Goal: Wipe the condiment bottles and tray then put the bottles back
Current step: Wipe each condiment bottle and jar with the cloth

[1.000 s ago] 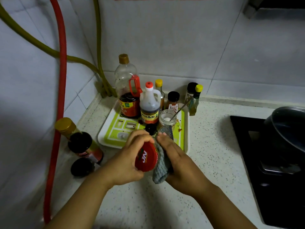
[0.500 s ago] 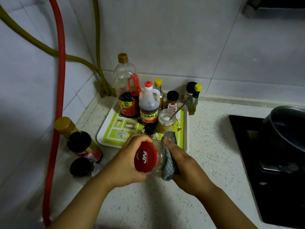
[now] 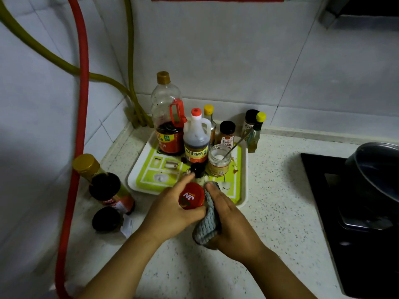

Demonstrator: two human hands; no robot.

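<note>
Left-hand grip: the left hand is curled round a jar with a red lid, fingers wrapped behind the lid and thumb across its near side; the lid faces the camera, so the jar's body is mostly hidden.
Right-hand grip: the right hand holds a grey knitted cloth bunched in the palm, fingers fairly straight along it, and presses the cloth against the right side of the jar.
Jar position: held above the counter, just in front of the near edge of the tray.
Tray: white rim, green printed floor, standing on the counter against the back wall; brown spots show on its right side.
Bottles on tray: a large clear bottle with a red handle at the back left; a white-handled vinegar bottle with a red cap beside it; a thin yellow-capped bottle behind that; a black-capped spice jar; an open glass jar holding a spoon; a small black-capped bottle near the front.
Off the tray, right: a black-lidded jar and a small yellow-capped bottle, upright just beside the tray's far right corner.
Off the tray, left: three bottles upright near the wall, one gold-capped, two with dark caps.
Right of counter: a black cooktop bearing a dark pot.
Wall: red hose and olive hoses running down.
</note>
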